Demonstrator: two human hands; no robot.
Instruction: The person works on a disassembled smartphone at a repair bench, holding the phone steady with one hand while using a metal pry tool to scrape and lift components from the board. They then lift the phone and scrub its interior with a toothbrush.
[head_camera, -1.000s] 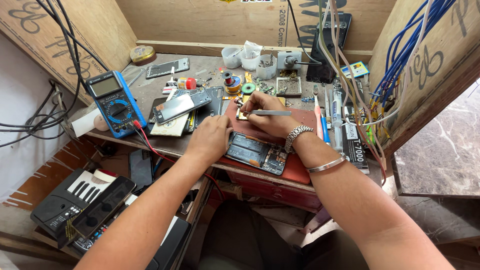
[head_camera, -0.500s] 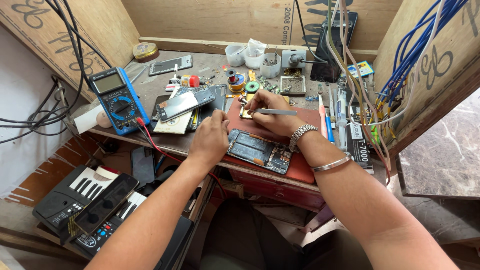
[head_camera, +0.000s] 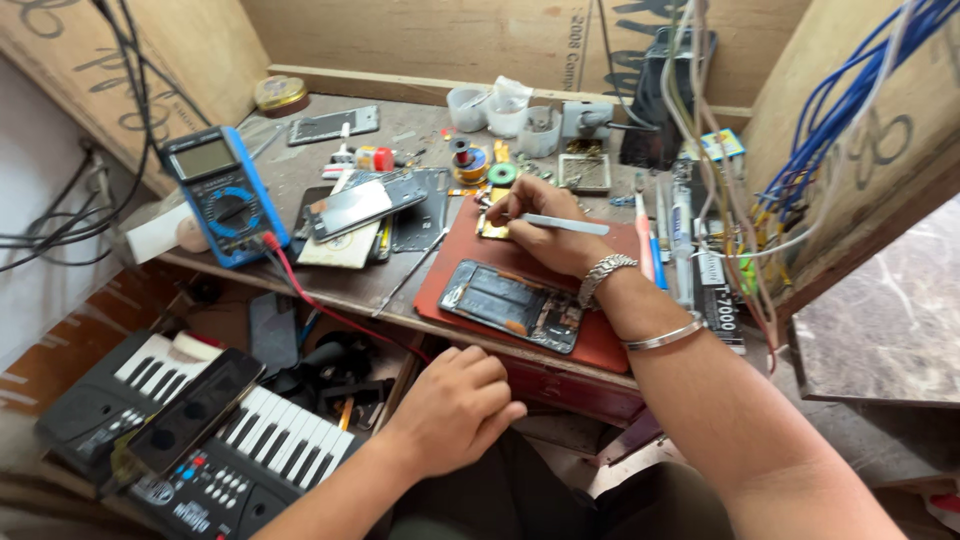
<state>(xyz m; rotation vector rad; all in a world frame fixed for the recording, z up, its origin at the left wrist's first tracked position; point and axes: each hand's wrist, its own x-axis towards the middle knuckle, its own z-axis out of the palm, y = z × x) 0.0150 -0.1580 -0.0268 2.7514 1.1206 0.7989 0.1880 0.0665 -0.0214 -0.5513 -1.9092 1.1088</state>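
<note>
Left hand (head_camera: 455, 405) loosely curled and low, right hand (head_camera: 545, 225) pinching

Both forearms are bare, with no sleeves in view. The right wrist wears 2 pieces of metal: a silver link watch band (head_camera: 606, 272) near the hand and a plain thin silver bangle (head_camera: 664, 336) farther up. The left hand (head_camera: 455, 405) wears nothing.

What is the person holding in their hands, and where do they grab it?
The right hand pinches slim metal tweezers near their front end, tips hidden over a small gold part. The left hand holds nothing, below the table edge.
</note>
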